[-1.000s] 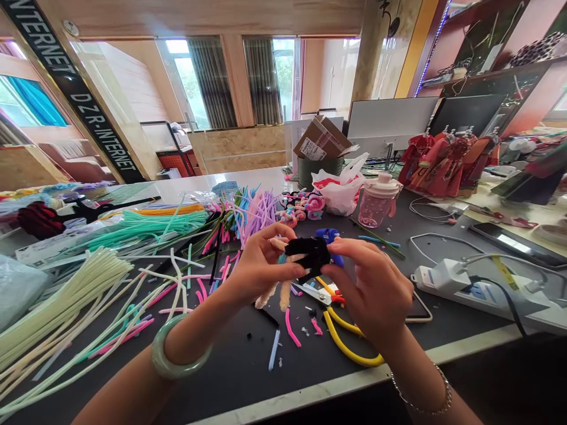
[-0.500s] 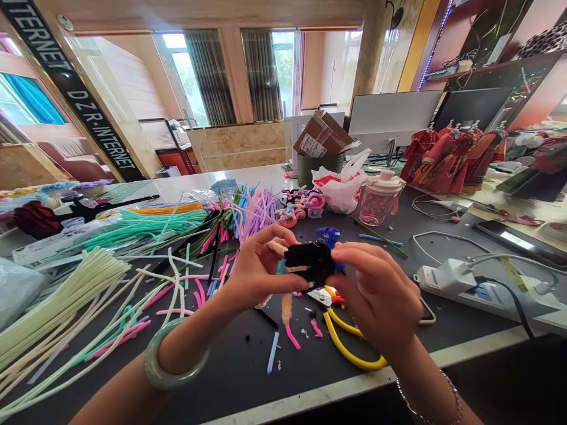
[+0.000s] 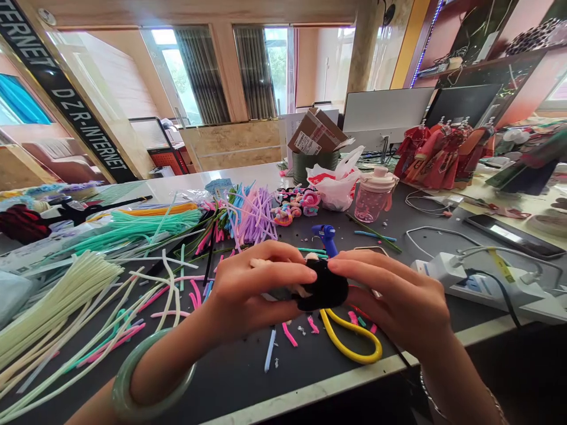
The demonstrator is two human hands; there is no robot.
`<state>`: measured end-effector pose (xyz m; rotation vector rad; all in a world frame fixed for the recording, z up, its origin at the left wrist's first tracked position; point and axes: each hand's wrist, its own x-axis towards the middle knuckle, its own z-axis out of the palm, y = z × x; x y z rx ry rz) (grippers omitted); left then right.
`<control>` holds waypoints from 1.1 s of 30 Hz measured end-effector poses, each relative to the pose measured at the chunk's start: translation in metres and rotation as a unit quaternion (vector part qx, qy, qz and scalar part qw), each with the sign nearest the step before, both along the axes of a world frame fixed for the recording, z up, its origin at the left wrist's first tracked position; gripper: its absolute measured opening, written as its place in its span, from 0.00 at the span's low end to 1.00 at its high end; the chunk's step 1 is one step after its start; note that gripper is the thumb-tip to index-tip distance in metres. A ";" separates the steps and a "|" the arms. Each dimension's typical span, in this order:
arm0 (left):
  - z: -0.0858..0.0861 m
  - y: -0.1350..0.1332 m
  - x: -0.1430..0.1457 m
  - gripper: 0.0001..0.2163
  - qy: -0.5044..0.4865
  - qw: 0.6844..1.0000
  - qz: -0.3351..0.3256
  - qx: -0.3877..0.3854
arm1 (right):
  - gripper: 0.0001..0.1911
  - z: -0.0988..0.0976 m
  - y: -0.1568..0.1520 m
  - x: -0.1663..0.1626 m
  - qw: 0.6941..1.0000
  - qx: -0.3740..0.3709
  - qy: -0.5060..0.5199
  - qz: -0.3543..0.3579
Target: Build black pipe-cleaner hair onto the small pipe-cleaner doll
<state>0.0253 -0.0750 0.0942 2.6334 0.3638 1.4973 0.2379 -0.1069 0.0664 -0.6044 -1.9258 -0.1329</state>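
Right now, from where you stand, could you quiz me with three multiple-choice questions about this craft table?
1. Where is the blue glue gun relative to the black chenille bundle?
A. Beyond it
B. Under it
C. On a shelf

2. What colour are the pliers' handles?
A. Red
B. Yellow
C. Green

3. What state is the bundle in?
A. Lying on the table
B. Held between both hands
C. Hanging from a hook

Answers:
1. A, the gun sits past the hands.
2. B, the curved handles show yellow.
3. B, the left hand and right hand pinch it.

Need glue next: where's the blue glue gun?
In the head view, the blue glue gun sits just beyond the black fuzzy piece between the left hand and right hand.
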 end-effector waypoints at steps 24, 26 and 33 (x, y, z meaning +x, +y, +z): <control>-0.013 -0.003 0.007 0.14 0.028 0.999 0.043 -0.006 | 0.16 0.000 -0.004 0.017 0.994 -0.108 -0.034 -0.005; -0.017 -0.003 0.008 0.17 0.026 0.998 0.058 -0.015 | 0.20 -0.002 -0.003 0.019 0.986 -0.168 0.007 0.006; -0.022 -0.004 0.011 0.10 0.046 0.997 0.045 0.048 | 0.16 -0.009 0.001 0.003 0.905 -0.364 0.190 0.115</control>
